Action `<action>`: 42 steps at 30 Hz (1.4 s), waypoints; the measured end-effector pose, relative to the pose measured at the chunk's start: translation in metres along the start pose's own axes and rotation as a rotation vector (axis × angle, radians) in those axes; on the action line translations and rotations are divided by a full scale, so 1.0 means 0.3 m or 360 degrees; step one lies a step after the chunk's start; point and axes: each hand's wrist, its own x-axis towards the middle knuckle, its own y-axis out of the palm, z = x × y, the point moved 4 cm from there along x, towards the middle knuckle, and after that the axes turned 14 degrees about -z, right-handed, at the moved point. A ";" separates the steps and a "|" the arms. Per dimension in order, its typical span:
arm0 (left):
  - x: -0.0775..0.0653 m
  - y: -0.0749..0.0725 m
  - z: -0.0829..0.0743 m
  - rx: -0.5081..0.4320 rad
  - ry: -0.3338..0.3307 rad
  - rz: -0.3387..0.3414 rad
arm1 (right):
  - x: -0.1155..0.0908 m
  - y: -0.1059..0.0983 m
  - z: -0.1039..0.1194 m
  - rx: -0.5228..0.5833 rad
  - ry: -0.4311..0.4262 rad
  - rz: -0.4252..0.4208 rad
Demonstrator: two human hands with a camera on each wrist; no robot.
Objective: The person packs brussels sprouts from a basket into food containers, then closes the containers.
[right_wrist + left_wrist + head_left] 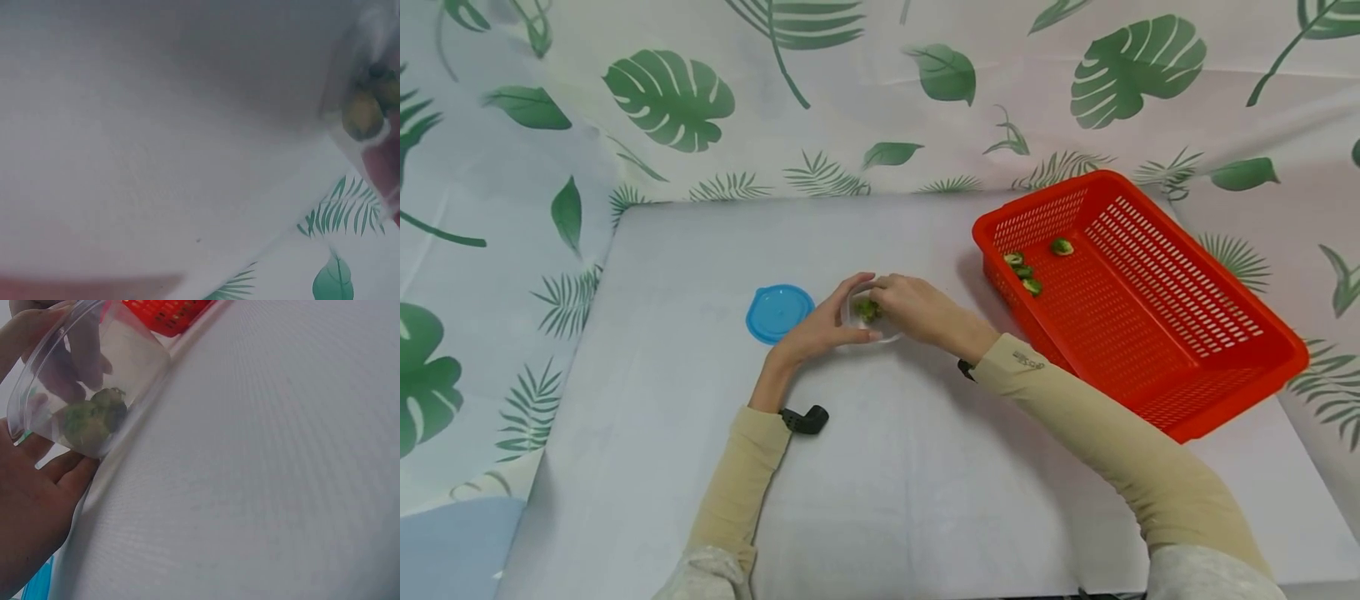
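A clear plastic bowl (140,359) stands tilted in the middle of the table, the left hand (817,330) curled about its side with thumb and fingers. Inside it lie green Brussels sprouts (94,419), seen through the wall. Over the rim comes the right hand (925,312), its fingers (89,359) dipping into the bowl down to the sprouts. I cannot tell whether those fingertips pinch a sprout. In the right wrist view only the bowl's edge and blurred sprouts (362,117) show at the right side.
A round blue lid (779,313) lies flat just left of the left hand. At the right, a red perforated basket (1131,321) sits at an angle with several Brussels sprouts (1062,247) at its far left end. Leaf-printed cloth (820,83) hangs behind the table.
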 end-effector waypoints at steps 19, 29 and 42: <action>-0.007 -0.006 0.000 0.0072 -0.0064 -0.0032 | 0.008 -0.115 -0.056 0.0622 0.0214 0.0067; -0.001 -0.010 -0.016 0.0135 -0.0023 -0.0035 | -0.030 -0.237 -0.088 0.0650 0.0363 0.0063; -0.011 -0.040 -0.023 0.0147 -0.0020 -0.0053 | -0.112 -0.358 -0.132 0.0617 0.0501 0.0001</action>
